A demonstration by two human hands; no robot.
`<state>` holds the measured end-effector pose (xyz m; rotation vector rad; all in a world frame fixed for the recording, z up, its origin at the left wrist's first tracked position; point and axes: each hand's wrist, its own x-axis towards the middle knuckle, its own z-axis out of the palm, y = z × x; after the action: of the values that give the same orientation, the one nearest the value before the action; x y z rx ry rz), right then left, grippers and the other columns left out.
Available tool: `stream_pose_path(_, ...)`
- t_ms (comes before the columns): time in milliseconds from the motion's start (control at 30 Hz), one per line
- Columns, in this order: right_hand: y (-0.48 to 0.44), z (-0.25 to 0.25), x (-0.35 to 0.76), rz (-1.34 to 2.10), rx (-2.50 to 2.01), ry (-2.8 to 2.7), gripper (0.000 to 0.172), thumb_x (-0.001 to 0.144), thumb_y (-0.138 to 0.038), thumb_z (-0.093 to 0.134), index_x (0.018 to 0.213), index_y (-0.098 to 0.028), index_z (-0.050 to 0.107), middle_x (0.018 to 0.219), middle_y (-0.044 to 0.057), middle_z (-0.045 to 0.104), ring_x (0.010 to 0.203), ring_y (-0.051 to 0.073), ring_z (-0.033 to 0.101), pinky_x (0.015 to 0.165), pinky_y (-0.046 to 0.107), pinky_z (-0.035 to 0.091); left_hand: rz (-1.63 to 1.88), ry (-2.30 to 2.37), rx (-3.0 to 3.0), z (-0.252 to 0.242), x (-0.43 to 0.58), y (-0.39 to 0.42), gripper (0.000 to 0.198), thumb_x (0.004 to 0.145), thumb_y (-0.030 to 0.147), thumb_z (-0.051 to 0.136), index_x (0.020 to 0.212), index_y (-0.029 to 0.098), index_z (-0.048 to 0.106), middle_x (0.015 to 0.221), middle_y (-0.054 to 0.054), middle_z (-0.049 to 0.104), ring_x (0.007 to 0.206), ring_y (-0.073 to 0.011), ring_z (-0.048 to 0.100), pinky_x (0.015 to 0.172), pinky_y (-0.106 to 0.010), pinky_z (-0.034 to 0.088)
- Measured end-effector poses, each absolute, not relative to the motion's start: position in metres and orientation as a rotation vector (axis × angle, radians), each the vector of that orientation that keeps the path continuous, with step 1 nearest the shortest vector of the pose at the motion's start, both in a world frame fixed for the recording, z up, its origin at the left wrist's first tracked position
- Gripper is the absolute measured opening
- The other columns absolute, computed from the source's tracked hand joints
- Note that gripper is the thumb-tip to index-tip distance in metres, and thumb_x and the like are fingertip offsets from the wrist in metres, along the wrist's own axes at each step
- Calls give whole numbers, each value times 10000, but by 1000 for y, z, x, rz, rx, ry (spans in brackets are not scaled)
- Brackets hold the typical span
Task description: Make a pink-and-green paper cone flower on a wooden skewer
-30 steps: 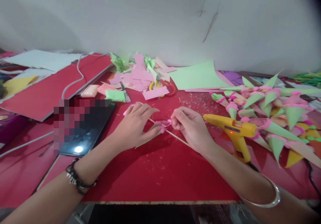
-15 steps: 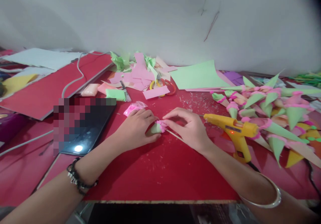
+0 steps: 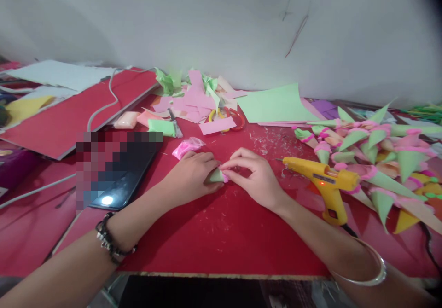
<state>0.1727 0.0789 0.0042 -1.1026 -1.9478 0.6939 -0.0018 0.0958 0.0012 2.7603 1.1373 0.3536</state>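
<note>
My left hand point(image 3: 193, 172) is closed around a small light-green paper cone point(image 3: 216, 176) just above the red tabletop. Bright pink clay point(image 3: 225, 177) rings the cone's wide end, which faces right. Against that rim, my right hand point(image 3: 253, 172) presses its thumb and forefinger in a pinch; the fingertips hide part of the clay. Just behind my left hand lies a clear packet of pink clay point(image 3: 186, 148).
A yellow glue gun point(image 3: 322, 179) with a lit red light lies to the right, before a pile of paper cones point(image 3: 376, 147). Left are a dark phone point(image 3: 119, 193) and clay packets point(image 3: 161, 127). Scissors point(image 3: 238, 120) and paper scraps point(image 3: 196, 97) lie behind.
My right fingers have moved slightly left over the cone's pink rim. A thin pale strip that showed under my right hand is no longer visible. The view has shifted slightly.
</note>
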Motion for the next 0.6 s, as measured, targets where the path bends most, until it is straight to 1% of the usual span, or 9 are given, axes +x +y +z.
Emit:
stream_pose_path(167, 79, 2, 171, 682, -1123, -1973, 86, 745, -172, 583, 763, -212, 657, 779, 10, 526, 755, 132, 544, 707, 273, 437, 318, 1132, 2751, 3, -1, 95, 192, 754, 320, 539, 860, 161, 558, 820, -34, 579, 760, -189, 544, 704, -325, 377)
stream_pose_path(333, 79, 3, 172, 666, -1181, -1939, 63, 755, -206, 581, 730, -208, 639, 786, 13, 508, 802, 145, 525, 757, 294, 416, 331, 1125, 2753, 2, 0, 96, 194, 756, 314, 540, 874, 161, 554, 805, -32, 575, 733, -179, 542, 674, -307, 376)
stream_pose_path(433, 79, 3, 171, 704, -1205, -1915, 43, 753, -197, 580, 774, -208, 617, 806, 16, 521, 812, 150, 524, 746, 293, 417, 329, 1123, 2789, 2, 0, 96, 181, 756, 300, 542, 858, 151, 549, 805, -38, 572, 730, -179, 539, 655, -298, 375)
stream_pose_path(600, 79, 2, 170, 768, -1214, -1894, 95, 750, -168, 563, 839, -201, 575, 848, 24, 535, 837, 153, 528, 743, 285, 423, 327, 1099, 2842, 1, -1, 96, 199, 759, 297, 546, 882, 141, 543, 817, -42, 574, 735, -176, 535, 658, -293, 379)
